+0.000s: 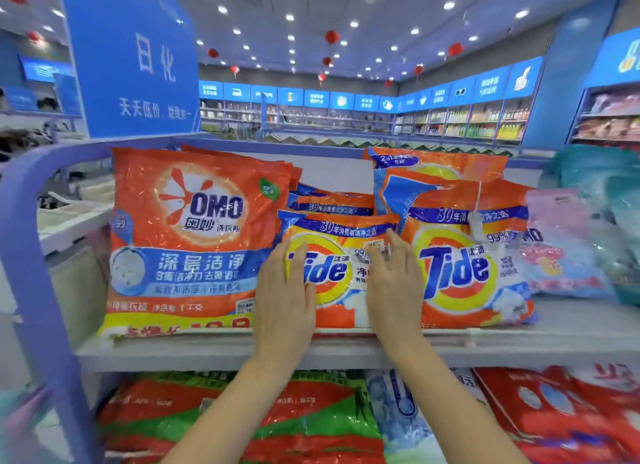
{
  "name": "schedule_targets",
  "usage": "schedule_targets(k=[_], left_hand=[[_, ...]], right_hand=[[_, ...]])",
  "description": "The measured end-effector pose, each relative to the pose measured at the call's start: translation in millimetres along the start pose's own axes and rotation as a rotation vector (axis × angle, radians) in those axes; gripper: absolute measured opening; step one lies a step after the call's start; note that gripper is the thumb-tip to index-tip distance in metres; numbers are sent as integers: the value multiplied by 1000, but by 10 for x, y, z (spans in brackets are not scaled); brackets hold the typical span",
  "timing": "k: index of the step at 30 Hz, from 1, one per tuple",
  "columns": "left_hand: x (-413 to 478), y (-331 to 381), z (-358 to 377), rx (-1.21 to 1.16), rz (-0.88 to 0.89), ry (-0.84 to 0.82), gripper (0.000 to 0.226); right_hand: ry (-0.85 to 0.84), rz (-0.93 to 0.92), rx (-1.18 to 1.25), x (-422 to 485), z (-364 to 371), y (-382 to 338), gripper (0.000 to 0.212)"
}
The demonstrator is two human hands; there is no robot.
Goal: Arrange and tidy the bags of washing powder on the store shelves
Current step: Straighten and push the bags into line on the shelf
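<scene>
At frame centre the small Tide bag (332,273) leans on the top shelf (207,352). Left hand (284,290) and right hand (394,283) lie flat on its face, fingers straight, gripping nothing. It is hemmed in: OMO bag (187,238) at left, larger Tide bag (464,266) at right, more Tide bags (332,200) behind. A pink bag (561,249) sits far right.

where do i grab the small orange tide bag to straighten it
Probably the top seam of the small orange plastic Tide bag, from the front and above: it stands upright, with the large orange OMO bag and bigger Tide bag crowding both sides.
</scene>
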State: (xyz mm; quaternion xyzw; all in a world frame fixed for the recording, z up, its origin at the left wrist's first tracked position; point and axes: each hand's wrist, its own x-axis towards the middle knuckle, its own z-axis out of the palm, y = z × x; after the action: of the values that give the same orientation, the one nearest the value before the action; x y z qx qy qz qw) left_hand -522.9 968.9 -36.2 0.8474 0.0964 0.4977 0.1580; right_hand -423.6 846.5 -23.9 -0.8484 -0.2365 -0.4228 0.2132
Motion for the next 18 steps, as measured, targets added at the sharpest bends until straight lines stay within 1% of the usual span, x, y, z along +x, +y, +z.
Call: schedule_targets(k=[2, 4, 5, 7, 9, 10, 11, 13, 15, 18], left_hand=[[-62, -41, -24, -12, 45, -16, 53], [-122, -74, -92, -94, 30, -28, 43], [-160, -79, -139, -135, 26, -27, 38], [-240, -53, -263, -226, 19, -38, 38], [-336, 17, -393, -336, -11, -59, 35], [-387, 66, -447, -390, -22, -78, 29], [-441, 107, -475, -447, -47, -106, 21], [-540, 238, -476, -548, -128, -166, 9], [-676, 433, -404, -642, -214, -231, 10], [-943, 767, -178, -789, -308, -348, 20]], right_hand=[[-3, -7, 6, -11, -48, 4, 45], [9, -6, 49, -69, -159, 34, 44], [21, 8, 101, -117, -254, 72, 40], [43, 47, 227, -255, -518, 205, 36], [10, 67, 331, -450, -861, 419, 36], [-2, 85, 365, -573, -1043, 564, 32], [-4, 119, 399, -712, -1223, 728, 29], [5, 258, 495, -999, -1563, 1049, 26], [42, 387, 558, -1304, -1879, 1394, 26], [126, 523, 500, -1780, -2340, 1890, 27]])
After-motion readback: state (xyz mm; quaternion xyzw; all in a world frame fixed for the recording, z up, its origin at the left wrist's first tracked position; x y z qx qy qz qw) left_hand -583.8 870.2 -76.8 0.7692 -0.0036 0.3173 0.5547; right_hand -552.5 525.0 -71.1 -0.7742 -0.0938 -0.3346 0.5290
